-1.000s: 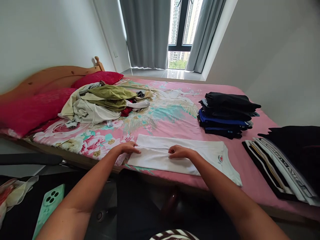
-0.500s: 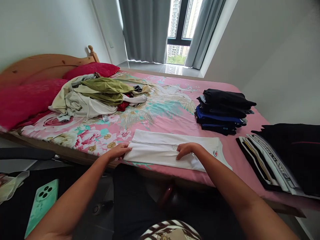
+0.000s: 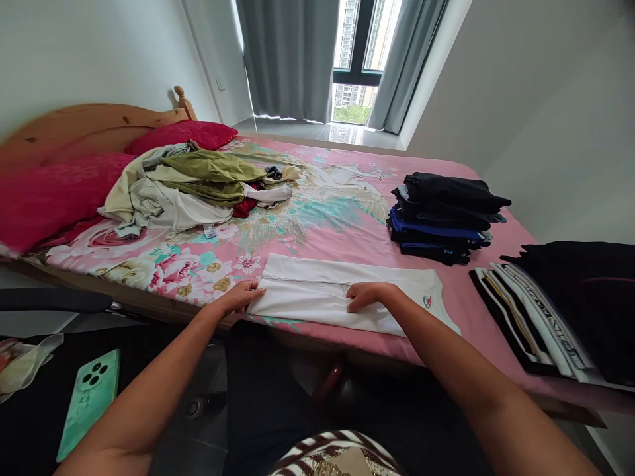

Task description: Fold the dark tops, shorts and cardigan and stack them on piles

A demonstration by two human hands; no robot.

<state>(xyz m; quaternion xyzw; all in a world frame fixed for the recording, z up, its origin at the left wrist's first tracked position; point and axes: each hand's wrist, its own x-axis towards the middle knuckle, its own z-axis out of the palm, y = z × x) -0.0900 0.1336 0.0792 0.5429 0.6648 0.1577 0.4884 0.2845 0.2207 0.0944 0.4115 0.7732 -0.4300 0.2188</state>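
A white T-shirt (image 3: 302, 301), folded into a long strip with a small printed logo near its right end, lies along the near edge of the bed. My left hand (image 3: 243, 295) pinches its left end between thumb and fingers. Around the middle of the strip, my right hand (image 3: 366, 295) has its fingers bent together on the cloth, gripping it from above; the fingertips are partly hidden.
Crumpled clothes (image 3: 183, 188) lie at the left by red pillows (image 3: 64, 198). To the right are a stack of dark folded clothes (image 3: 441, 218) and a row of folded garments (image 3: 536, 324). A green phone (image 3: 92, 396) rests on a black surface at lower left.
My right hand has shifted very slightly left on the white T-shirt. My left hand keeps its hold on the left end. The whole view has tilted a little.
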